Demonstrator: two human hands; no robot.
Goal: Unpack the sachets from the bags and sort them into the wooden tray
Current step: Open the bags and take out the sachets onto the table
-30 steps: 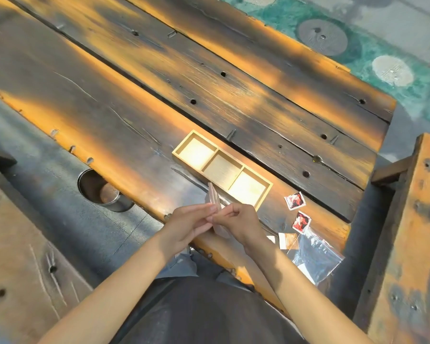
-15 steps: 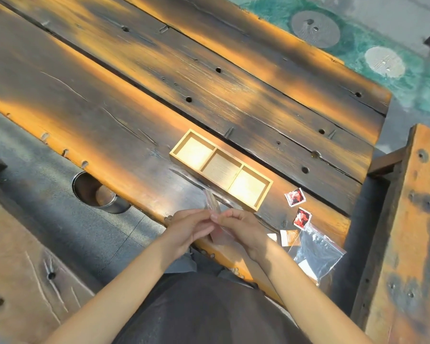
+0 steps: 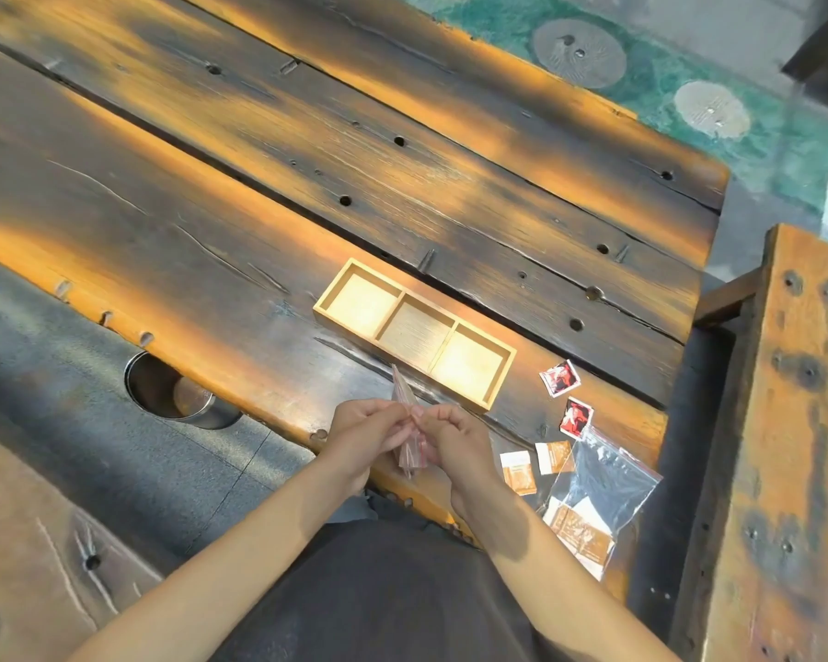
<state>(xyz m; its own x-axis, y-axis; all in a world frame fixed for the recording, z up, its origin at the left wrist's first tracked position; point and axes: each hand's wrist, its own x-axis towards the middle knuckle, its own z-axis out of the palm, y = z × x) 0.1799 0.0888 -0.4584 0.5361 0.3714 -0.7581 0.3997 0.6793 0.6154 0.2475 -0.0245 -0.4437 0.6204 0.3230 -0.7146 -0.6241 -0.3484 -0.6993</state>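
the step in hand appears to be opening a bag. the left hand (image 3: 362,432) and the right hand (image 3: 450,434) meet fingertip to fingertip over the near edge of the wooden table (image 3: 211,193), both pinching the top of a small clear bag (image 3: 408,425) held edge-on between them. its contents cannot be made out at this angle.

the wooden tray (image 3: 414,329) lies just beyond the hands, slightly toward the right hand. it has three compartments in a row, and all three appear empty, so no sorting is done yet.

to the right of the right hand, loose sachets rest on the table: two red ones (image 3: 559,377) farther out and two orange-and-white ones (image 3: 517,472) nearer. beyond these, farther right and close to the person, a second clear bag (image 3: 608,484) lies flat with more orange sachets visible inside its near end.

the next move likely calls for parting the seal with opposed pulls, then tipping or drawing the sachets out and assigning each kind to one compartment.
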